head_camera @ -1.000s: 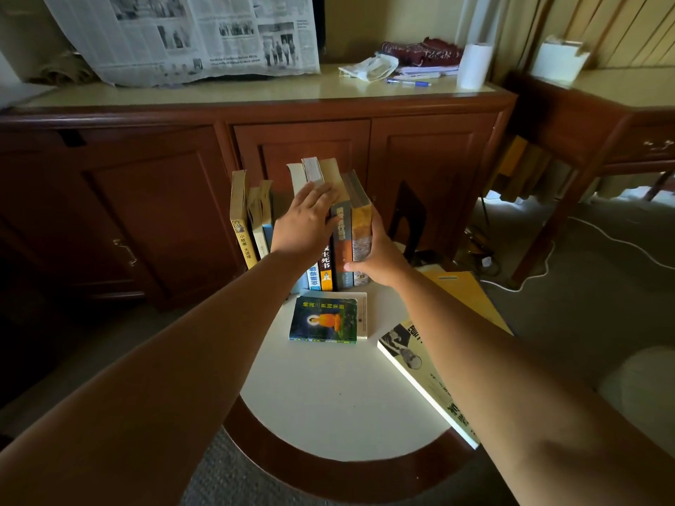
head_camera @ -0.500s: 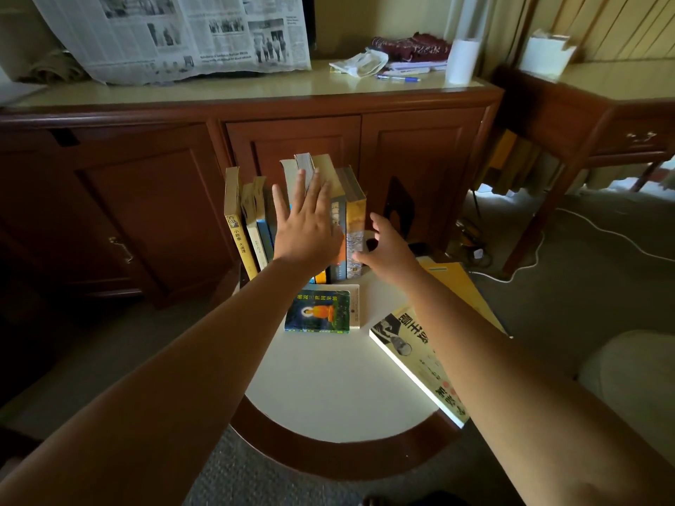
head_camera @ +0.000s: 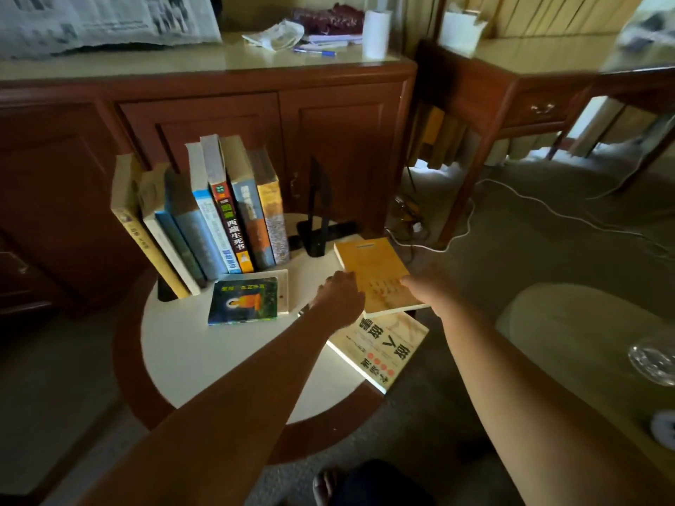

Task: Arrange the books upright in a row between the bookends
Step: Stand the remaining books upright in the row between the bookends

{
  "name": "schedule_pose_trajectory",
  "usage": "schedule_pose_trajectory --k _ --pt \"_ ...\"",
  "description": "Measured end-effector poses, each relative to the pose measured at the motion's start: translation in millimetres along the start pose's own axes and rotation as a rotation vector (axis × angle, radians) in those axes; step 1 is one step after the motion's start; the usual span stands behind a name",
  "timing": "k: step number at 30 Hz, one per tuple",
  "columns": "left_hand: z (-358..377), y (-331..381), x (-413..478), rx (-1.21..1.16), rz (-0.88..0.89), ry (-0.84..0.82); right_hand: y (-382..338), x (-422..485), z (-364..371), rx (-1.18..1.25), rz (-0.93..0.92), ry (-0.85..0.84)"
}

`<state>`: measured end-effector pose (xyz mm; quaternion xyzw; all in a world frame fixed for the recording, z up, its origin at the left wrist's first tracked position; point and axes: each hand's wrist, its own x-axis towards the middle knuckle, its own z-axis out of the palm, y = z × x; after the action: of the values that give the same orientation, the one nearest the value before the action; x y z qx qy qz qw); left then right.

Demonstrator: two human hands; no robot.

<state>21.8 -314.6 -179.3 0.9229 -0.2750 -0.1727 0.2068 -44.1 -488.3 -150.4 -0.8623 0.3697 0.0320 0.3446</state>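
Gone from the standing books since half a second ago: left hand [head_camera: 339, 297], down from the spines to the left edge of the orange book [head_camera: 372, 268], fingers curled against it; right hand [head_camera: 425, 286], back from the row's right end to the same book's near right corner. Grip of either hand on it: cannot tell through the blur, beyond contact. Orange book flat at the table's right side, partly over a white book with large black characters [head_camera: 380, 348] overhanging the rim. Left of the hands, unmoved, a green-covered book [head_camera: 243, 301] flat on a plain white book [head_camera: 283, 286]. Behind these, free of both hands, the row of upright books [head_camera: 219, 213], leaning left toward the left bookend [head_camera: 166, 292], seen only as a dark base. Right bookend [head_camera: 317, 210] black, upright, apart from the last book by a gap.

Nearest, a bare foot [head_camera: 323, 483] on the carpet. Then the round table [head_camera: 219, 367], pale top inside a dark wooden rim. To the right, a pale rounded surface [head_camera: 548, 323] with a glass dish [head_camera: 653, 359]. Farther, a white cable [head_camera: 548, 206] across the floor, a wooden desk [head_camera: 529, 107], and a wooden cabinet [head_camera: 328, 133] bearing a newspaper [head_camera: 102, 23], a blue pen [head_camera: 316, 51] and a white roll [head_camera: 376, 32].
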Motion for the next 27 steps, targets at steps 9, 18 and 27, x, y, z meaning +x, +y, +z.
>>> schedule_pose_trajectory --k 9,18,27 --pt "11.6 -0.6 -23.0 0.256 0.103 0.028 4.7 6.9 -26.6 0.536 0.075 -0.235" --pt "-60.7 25.0 -59.6 0.076 0.341 0.458 -33.6 -67.8 -80.7 0.525 -0.015 -0.267" --pt "-174.3 9.1 -64.9 0.01 0.414 0.371 -89.7 -112.1 -96.6 0.103 -0.568 -0.183"
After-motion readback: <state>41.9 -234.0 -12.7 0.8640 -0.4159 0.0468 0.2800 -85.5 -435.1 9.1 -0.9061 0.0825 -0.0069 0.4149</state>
